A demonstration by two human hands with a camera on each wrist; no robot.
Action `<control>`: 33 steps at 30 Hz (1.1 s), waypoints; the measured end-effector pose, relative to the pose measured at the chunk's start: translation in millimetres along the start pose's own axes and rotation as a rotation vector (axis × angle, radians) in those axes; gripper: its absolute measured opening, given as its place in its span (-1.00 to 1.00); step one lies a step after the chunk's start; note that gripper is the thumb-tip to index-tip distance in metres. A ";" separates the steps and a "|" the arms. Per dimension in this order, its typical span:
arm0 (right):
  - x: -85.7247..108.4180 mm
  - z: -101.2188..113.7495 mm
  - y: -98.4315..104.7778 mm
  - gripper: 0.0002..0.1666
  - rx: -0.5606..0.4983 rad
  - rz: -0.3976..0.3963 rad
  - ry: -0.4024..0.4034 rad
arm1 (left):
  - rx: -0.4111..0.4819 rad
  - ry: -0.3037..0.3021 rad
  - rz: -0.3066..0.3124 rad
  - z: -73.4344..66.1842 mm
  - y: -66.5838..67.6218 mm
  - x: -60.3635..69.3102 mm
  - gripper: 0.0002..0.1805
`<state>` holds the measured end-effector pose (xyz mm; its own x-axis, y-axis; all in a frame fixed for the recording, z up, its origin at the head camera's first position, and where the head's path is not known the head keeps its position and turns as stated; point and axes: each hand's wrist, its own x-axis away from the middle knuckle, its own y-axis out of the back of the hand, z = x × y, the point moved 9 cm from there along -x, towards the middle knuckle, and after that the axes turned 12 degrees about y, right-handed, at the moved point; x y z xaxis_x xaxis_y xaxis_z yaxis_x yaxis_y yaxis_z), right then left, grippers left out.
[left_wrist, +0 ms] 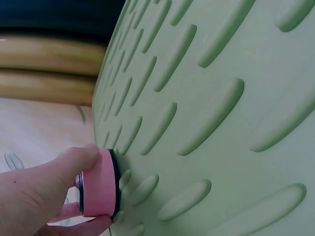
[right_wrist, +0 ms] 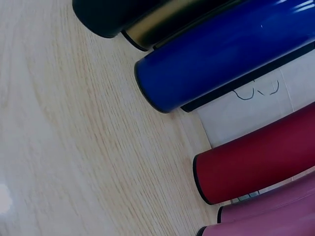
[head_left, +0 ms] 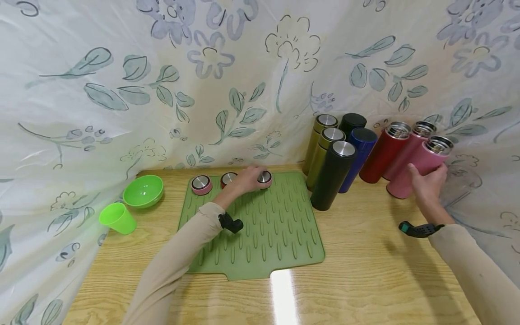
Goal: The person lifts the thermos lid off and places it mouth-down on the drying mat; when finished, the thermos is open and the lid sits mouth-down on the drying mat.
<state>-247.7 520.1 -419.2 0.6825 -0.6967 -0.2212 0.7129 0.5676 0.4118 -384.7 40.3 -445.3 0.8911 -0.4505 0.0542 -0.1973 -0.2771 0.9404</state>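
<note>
My left hand (head_left: 248,179) pinches a pink flask lid (left_wrist: 100,184) at the far edge of the green drying mat (head_left: 260,234). Along that same edge lie another pink lid (head_left: 201,185) and a red lid (head_left: 229,179), the latter partly covered by my left hand. At the right, my right hand (head_left: 430,183) grips the front pink flask (head_left: 422,164), which has no lid and shows its steel rim. Just behind it stand a second lidless pink flask (head_left: 416,144) and a lidless red flask (head_left: 383,153). My right hand is outside the right wrist view.
Lidded flasks stand in a group by the mat's right edge: black (head_left: 333,180), blue (head_left: 357,155), gold (head_left: 318,167) and others. A green bowl (head_left: 144,192) and a green cup (head_left: 119,219) are at the left. A floral sheet (head_left: 227,99) hangs behind the wooden table (head_left: 365,271).
</note>
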 end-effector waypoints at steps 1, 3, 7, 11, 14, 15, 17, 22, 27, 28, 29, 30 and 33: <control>-0.8 -0.7 0.4 -0.11 0.004 -0.005 0.001 | 0.003 0.004 0.001 -0.1 -0.4 -0.3 -0.48; -1.9 -1.5 1.4 -0.11 0.013 -0.013 0.005 | -0.003 0.012 0.001 0.1 -1.7 -0.9 -0.47; -4.1 -3.4 1.0 -0.10 0.023 -0.008 0.003 | 0.003 0.033 -0.002 0.5 -3.9 -1.0 -0.46; -5.9 -4.5 -0.5 -0.11 0.024 0.005 -0.001 | 0.018 0.065 -0.003 2.2 -5.7 -1.0 -0.47; -6.1 -4.5 -1.0 -0.12 0.028 0.006 0.002 | 0.016 0.088 0.003 3.4 -7.3 -1.3 -0.46; -6.1 -4.6 -1.0 -0.12 0.031 0.006 0.002 | 0.011 0.093 0.006 3.7 -7.6 -1.4 -0.45; -6.3 -4.6 -1.2 -0.12 0.032 0.009 0.001 | 0.001 0.100 0.009 3.9 -8.1 -1.7 -0.43; -6.8 -1.6 -1.0 -0.10 0.034 0.006 0.018 | 0.008 0.108 0.010 3.7 -6.5 -1.1 -0.43; -8.3 3.1 3.2 -0.06 0.029 -0.016 0.055 | 0.021 0.101 0.021 1.3 -5.0 -1.1 -0.42; -8.6 5.0 5.1 -0.04 0.031 -0.026 0.072 | 0.025 0.103 0.023 0.8 -4.4 -0.6 -0.39; -7.9 7.5 6.7 -0.03 0.030 -0.033 0.093 | 0.026 0.103 0.016 0.1 -3.0 0.6 -0.37; -6.1 10.5 9.1 -0.02 0.035 -0.045 0.124 | 0.028 0.097 0.002 -1.0 -0.9 2.3 -0.36; 8.8 24.4 16.9 -0.05 0.042 -0.112 0.286 | 0.053 0.049 -0.056 -8.0 6.6 13.0 -0.32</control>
<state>-233.6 512.8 -392.6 0.6221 -0.5986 -0.5047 0.7829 0.4718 0.4054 -371.2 39.4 -435.7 0.9201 -0.3911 0.0202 -0.1670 -0.3452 0.9235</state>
